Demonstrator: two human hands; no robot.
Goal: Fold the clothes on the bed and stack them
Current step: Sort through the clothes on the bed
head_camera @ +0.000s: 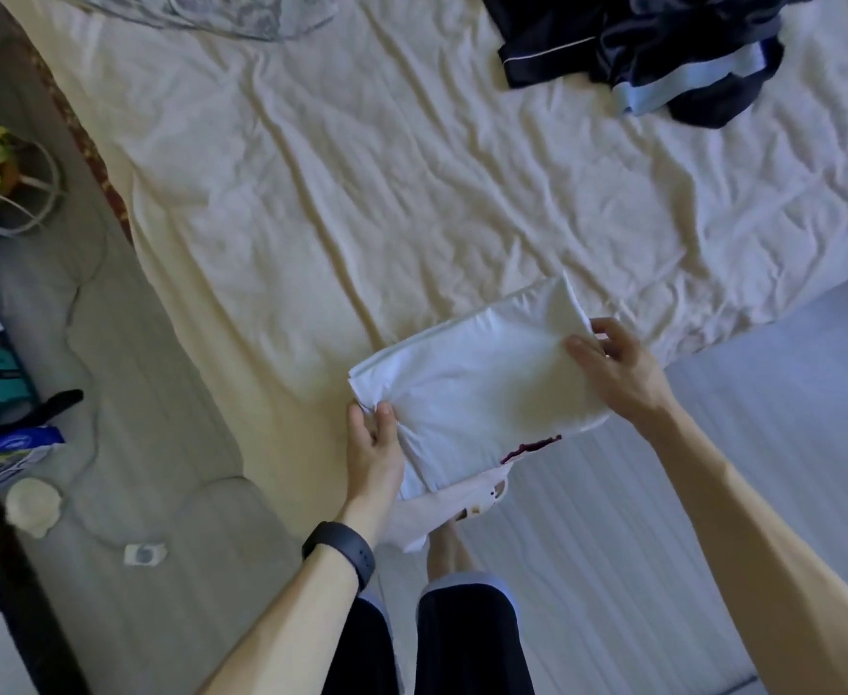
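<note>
Fig., head view. Held at lower centre of frame, over near edge of bed (362,168): white garment (477,388), folded to a rough rectangle, long side tilted up toward the right. Gripped at lower-left corner by left hand (374,443), thumb on top, fingers curled under the cloth. Pinched at upper-right edge by right hand (612,363), thumb on the top face, other fingers bent behind the edge. Both hands thus closed on the same item; could not tell whether it touched the sheet. Carried a dark red print (532,447) along its lower edge, w/ a loose flap hanging below toward bottom centre.

Worn on left wrist: black wristband (339,546).

Lay at upper right of frame, well apart from the hands: dark navy clothes (663,42), an unfolded heap w/ white piping and a pale blue band. Lay at top edge, left of centre: grey patterned fabric (221,12), partly cut off by the frame. Covered the bed: cream sheet, creased throughout.

Seen at lower left, on floor beside bed: small white device (143,554) on a thin cable, and a round pale object (30,504), kind unclear.
</note>
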